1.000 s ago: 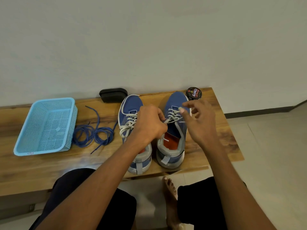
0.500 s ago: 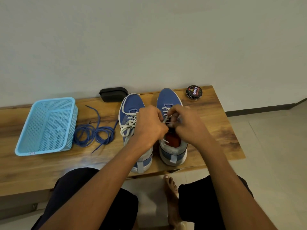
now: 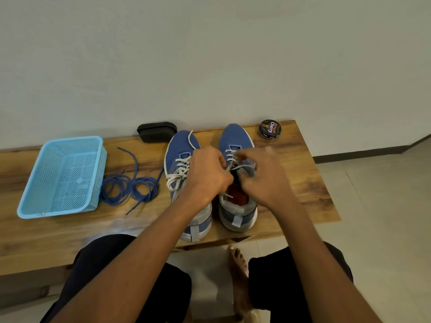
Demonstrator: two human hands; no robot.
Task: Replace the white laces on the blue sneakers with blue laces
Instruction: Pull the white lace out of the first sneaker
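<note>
- The right blue sneaker (image 3: 235,138) stands toe-away on the wooden bench (image 3: 310,183), heel toward the near edge, with its white lace (image 3: 229,157) loosened across the upper eyelets and the orange-red insole (image 3: 236,197) showing in the opening.
- The left hand (image 3: 207,176) sits over the inner side of this sneaker's throat, fingers curled and pinching a strand of that white lace.
- The right hand (image 3: 263,178) is over the outer side of the same throat, fingers bent in among the lace; it is motion-blurred, and I cannot tell whether it actually grips a strand.
- A short white lace end lies loose at the mouth of the shoe, just near of the left hand.
- The left blue sneaker (image 3: 180,145) stands just beside the right one, parallel, with its own white lace (image 3: 177,177) threaded and bunched in loops; one lace tip lies up over the toe.
- The blue laces (image 3: 130,187) lie in a loose coil on the bench to the left of the sneakers, ends trailing far and near.
- A light blue mesh basket (image 3: 63,206) stands further left, beside the coil.
- A black case (image 3: 156,131) rests at the far edge against the wall, just left of the left sneaker's toe.
- A round shoe polish tin (image 3: 269,130) labelled "Cherry" sits at the far right, near the right sneaker's toe.
- The person's dark-clad knees and a bare foot (image 3: 238,271) on the tiled floor fill the near view.
</note>
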